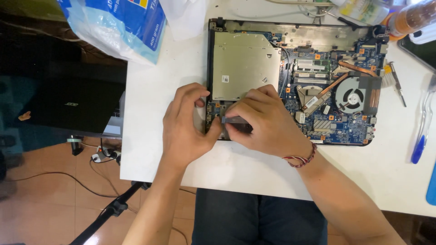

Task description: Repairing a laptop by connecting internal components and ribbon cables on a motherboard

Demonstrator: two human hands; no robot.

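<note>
An opened laptop base [290, 31] lies on the white table [150, 118], its blue circuit board [345, 127] bare. A silver optical drive [243, 63] fills its left half, and a round cooling fan [352, 96] with copper pipes sits at the right. My left hand [186, 124] rests on the base's near left corner, thumb pressed against a small dark flat part [234, 120]. My right hand [268, 120] pinches that same part from above. A red braided band circles the right wrist. The corner under both hands is hidden.
A blue and white plastic bag [118, 22] lies at the table's far left corner. A blue pen [422, 131], a screwdriver [397, 84] and bottles [399, 16] stand to the right. A closed black laptop [68, 100] sits left of the table; cables and a tripod leg cross the floor.
</note>
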